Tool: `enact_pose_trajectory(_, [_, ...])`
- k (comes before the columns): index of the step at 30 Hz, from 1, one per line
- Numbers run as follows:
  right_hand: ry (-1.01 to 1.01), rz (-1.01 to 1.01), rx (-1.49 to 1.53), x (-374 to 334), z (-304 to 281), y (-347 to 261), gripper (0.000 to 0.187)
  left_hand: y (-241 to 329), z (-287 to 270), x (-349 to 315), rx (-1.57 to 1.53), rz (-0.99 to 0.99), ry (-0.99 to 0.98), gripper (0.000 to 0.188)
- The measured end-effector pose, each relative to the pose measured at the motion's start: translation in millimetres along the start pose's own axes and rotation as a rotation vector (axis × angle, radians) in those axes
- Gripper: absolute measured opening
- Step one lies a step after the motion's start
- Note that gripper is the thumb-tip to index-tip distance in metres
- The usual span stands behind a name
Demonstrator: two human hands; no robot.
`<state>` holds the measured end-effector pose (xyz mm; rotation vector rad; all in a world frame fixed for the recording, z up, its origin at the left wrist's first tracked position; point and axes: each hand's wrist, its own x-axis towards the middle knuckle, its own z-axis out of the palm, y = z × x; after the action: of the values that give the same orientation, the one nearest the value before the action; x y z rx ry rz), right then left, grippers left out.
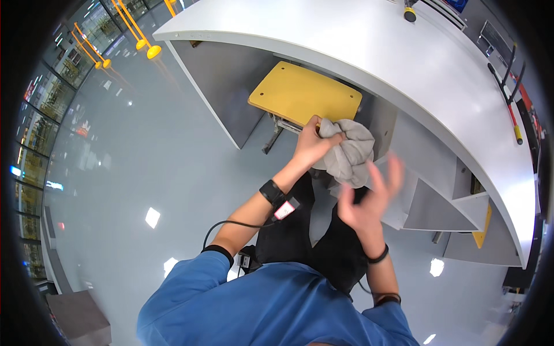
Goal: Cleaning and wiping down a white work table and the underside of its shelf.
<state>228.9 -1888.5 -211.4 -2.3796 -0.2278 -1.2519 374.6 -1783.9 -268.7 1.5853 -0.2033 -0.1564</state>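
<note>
A crumpled light grey cloth (348,154) hangs in loose folds in front of my knees. My left hand (314,143) grips its left side, with the thumb lying over the fabric and the fingers partly hidden. My right hand (369,199) is just below and to the right of the cloth, fingers apart and smeared by motion, with nothing seen in it. Just beyond the cloth, a yellow stool seat (306,92) on a metal leg stands under the desk, close to my left fingertips.
A curved white desk (369,40) arcs ahead and to the right, with grey side panels and open shelves (444,207) beneath. A red-and-black tool with a yellow tip (519,135) lies on its right end. Yellow posts (138,40) stand far left; a grey box (78,317) sits lower left.
</note>
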Motion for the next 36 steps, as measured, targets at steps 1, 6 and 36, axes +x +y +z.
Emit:
enact_pose_trajectory(1, [-0.097,0.041,0.006,8,20,-2,0.064,0,-2,3,-0.081,0.009,-0.037,0.039])
enact_pose_trajectory(6, [-0.272,0.217,-0.032,20,110,43,0.075,-7,-15,54,-0.064,0.051,-0.198,0.032])
enact_pose_trajectory(36, [-0.495,0.166,0.043,-7,150,66,0.058,-43,-119,10,1.361,0.282,0.048,0.064])
